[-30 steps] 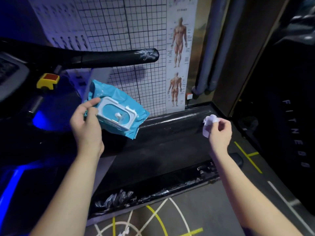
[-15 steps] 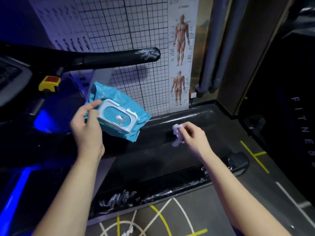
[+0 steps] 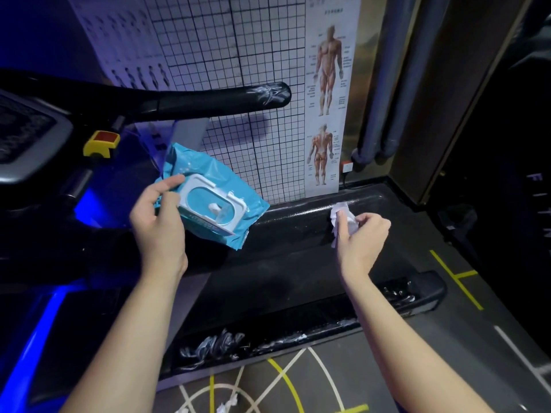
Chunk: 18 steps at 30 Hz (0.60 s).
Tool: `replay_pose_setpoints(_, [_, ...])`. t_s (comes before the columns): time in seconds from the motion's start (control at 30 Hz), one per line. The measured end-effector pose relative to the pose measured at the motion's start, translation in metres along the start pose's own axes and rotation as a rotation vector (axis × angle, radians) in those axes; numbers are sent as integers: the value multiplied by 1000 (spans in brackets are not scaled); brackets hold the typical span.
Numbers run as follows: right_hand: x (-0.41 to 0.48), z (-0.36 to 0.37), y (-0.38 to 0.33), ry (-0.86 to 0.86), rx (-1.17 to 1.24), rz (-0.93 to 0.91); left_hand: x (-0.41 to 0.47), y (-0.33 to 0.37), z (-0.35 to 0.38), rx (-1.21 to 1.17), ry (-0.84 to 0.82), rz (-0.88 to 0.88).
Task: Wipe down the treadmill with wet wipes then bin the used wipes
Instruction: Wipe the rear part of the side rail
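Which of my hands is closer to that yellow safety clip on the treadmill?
Left. The left hand, holding the wipes pack, is just below and right of the yellow clip; the right hand, pinching a crumpled wipe, is far off to the right.

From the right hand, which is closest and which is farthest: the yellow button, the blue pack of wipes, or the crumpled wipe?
1. The crumpled wipe: pinched in the right hand itself.
2. The blue pack of wipes: off to the left, held by the left hand.
3. The yellow button: farthest away, at the far left.
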State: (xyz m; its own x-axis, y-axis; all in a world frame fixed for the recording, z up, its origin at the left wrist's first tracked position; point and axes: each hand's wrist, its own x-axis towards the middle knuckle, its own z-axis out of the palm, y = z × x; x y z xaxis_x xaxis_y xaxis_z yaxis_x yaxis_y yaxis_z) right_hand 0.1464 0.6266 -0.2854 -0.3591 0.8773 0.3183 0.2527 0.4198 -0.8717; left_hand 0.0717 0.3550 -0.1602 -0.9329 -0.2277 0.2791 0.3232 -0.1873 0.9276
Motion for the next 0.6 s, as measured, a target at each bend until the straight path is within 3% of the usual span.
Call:
replay_pose_setpoints(0.17, [-19, 25, -2, -112, 112, 186, 2, 0, -9, 2, 8, 1])
replay_pose_setpoints(0.27, [-31, 30, -5, -119, 97, 41, 3, -1, -14, 18, 19, 1])
replay_pose_setpoints(0.5, [-94, 56, -29, -351, 107, -303, 1, -5, -11, 8, 19, -23])
replay_pose_setpoints(0.6, [-121, 62, -37, -567, 57, -446, 2, -5, -6, 2, 9, -31])
